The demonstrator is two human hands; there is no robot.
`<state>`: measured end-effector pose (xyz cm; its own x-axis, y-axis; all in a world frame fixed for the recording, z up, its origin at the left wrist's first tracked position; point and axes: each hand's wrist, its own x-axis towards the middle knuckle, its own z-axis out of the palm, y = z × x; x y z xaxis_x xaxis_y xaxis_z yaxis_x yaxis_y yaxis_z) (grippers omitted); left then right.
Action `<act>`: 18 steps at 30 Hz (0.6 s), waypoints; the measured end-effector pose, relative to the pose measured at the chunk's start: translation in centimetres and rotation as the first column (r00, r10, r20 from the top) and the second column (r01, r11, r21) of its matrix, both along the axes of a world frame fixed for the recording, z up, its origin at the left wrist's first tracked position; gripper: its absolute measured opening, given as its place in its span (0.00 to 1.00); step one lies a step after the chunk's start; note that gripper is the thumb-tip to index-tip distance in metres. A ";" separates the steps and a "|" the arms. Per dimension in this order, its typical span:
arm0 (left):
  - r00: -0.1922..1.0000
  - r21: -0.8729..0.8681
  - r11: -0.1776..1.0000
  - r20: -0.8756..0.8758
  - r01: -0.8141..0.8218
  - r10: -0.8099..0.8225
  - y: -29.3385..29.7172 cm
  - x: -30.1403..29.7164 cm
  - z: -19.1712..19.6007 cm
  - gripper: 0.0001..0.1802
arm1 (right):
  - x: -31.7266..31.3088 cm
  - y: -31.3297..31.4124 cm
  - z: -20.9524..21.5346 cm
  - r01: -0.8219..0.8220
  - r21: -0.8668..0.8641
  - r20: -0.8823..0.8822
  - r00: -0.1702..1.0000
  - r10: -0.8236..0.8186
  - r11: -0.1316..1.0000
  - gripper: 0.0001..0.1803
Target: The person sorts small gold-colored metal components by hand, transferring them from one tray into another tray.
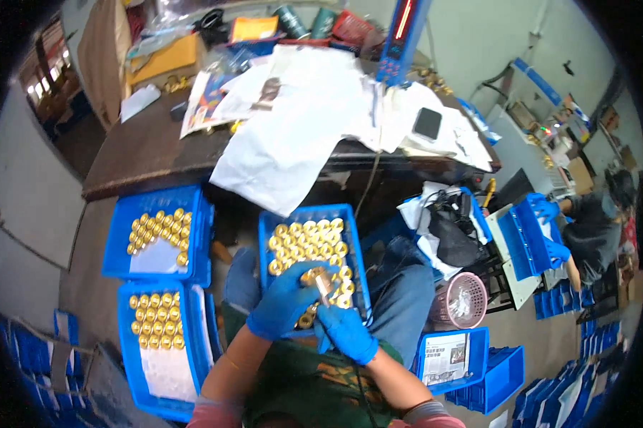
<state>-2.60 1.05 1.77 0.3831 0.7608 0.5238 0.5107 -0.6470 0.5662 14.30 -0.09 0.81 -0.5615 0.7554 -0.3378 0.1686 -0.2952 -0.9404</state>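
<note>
Both of my hands wear blue gloves and meet above a blue bin [357,257] resting between my legs. In my left hand [282,303] is a shiny brass fitting [311,276], gripped by the fingers. My right hand [348,335] is closed around a slim, pale metallic tool [323,287], its tip close to the fitting; its exact kind is unclear. Whether tip and fitting touch cannot be told. Rows of brass fittings [309,239] stand in the bin below, partly covered by my hands. A dark cord [361,385] runs down below my right hand.
On the left, two blue bins [114,246] [130,357] hold more fittings on white sheets. A dark desk [150,153] ahead carries papers and a phone [428,123]. To the right are a pink basket [464,303], stacked blue bins [503,378] and a gloved co-worker [596,242] holding a bin.
</note>
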 end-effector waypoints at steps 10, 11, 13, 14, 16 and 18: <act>0.539 -0.680 0.722 0.660 0.131 0.523 -1.9 4.4 0.1 0.20 | -0.4 0.2 -2.8 -0.069 0.838 0.291 0.895 -0.337 0.541 0.15; 0.501 -0.661 0.717 0.709 0.223 0.497 -1.8 3.9 -1.4 0.21 | -0.3 0.2 -2.5 -0.024 0.849 0.245 0.903 -0.353 0.528 0.15; 0.546 -0.676 0.716 0.673 0.177 0.500 -2.0 3.8 -0.3 0.21 | -0.2 0.1 -2.2 0.019 0.856 0.199 0.910 -0.364 0.517 0.15; 0.588 -0.688 0.714 0.634 0.130 0.503 -2.1 3.8 0.1 0.22 | -0.2 0.1 -2.3 0.020 0.841 0.196 0.920 -0.339 0.541 0.15; 0.558 -0.632 0.750 0.700 0.196 0.444 -1.9 4.1 -0.9 0.23 | -0.6 -0.2 -1.6 0.015 0.827 0.189 0.933 -0.304 0.561 0.14; 0.524 -0.571 0.779 0.761 0.259 0.383 -1.9 4.2 -0.8 0.25 | -1.2 -0.7 -0.7 0.107 0.693 0.078 0.972 -0.222 0.713 0.14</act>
<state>1.64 -0.87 1.00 -0.0268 0.9995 0.0187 -0.3594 -0.0271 0.9328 13.14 -0.80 0.11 -0.3940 0.8878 0.2378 0.3297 0.3780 -0.8651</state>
